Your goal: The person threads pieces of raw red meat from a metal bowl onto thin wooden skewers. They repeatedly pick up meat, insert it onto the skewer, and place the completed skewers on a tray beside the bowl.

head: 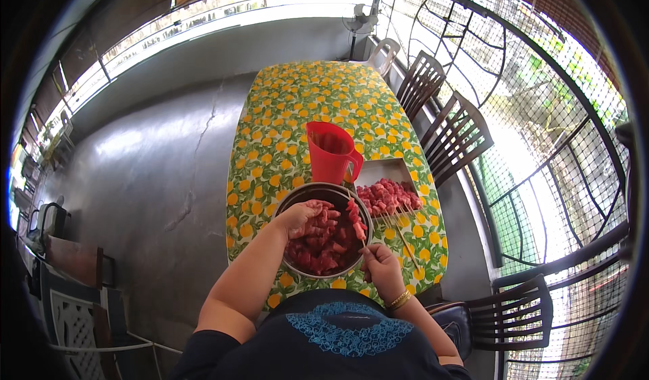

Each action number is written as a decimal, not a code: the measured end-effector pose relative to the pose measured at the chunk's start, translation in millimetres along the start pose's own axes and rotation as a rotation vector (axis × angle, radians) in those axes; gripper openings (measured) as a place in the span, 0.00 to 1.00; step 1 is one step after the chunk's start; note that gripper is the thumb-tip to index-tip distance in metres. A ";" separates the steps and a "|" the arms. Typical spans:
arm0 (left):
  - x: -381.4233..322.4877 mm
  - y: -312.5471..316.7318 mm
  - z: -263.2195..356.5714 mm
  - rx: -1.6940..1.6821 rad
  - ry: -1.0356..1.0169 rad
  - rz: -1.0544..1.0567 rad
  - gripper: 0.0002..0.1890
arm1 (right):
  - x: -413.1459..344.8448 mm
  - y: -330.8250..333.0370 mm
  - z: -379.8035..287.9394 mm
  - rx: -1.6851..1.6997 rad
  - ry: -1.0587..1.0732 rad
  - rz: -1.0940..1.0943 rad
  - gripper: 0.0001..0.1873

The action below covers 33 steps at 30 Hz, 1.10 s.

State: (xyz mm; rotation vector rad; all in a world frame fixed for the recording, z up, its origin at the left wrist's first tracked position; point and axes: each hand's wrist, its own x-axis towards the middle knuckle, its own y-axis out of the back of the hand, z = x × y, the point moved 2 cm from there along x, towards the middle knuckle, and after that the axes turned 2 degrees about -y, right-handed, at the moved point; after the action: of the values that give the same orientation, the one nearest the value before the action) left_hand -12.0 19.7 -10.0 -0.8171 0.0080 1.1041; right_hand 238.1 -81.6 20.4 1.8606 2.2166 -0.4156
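My right hand (381, 268) grips the lower end of a bamboo skewer (364, 243). Chunks of raw red meat (356, 220) are threaded along that skewer, which leans over the right rim of a round metal pot (280, 203). Inside the pot lies a heap of raw meat pieces (322, 258). My left hand (313, 220) hovers over the pot's left side, its fingers curled and reddened. Whether a meat piece sits between those fingers is hard to make out. To the right, a rectangular tray (380, 169) bears several loaded meat skewers (388, 197), their bare ends sticking out towards me.
A red plastic pitcher (332, 164) stands just behind the pot, its handle to the right. A lemon-print tablecloth (314, 91) covers the long table. Wooden chairs (459, 131) line the right side, and another chair (507, 314) is close by my right elbow.
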 end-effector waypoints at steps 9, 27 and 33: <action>8.9 10.8 -11.8 -0.379 -0.278 -0.002 0.14 | 3.8 -13.4 14.2 -0.468 0.088 -0.107 0.10; -2.6 -25.4 1.0 -0.152 -0.409 0.422 0.12 | -11.9 -20.5 -13.7 -0.671 0.329 -0.034 0.07; -2.6 -28.2 2.6 -0.139 -0.426 0.366 0.11 | -15.9 -18.4 -17.1 -0.673 0.405 -0.035 0.07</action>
State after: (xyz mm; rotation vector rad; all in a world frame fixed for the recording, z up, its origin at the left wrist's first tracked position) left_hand 8.0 13.6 9.3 -0.7046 -0.2883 1.6242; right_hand 223.1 -93.2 43.2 1.6132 2.2175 0.6865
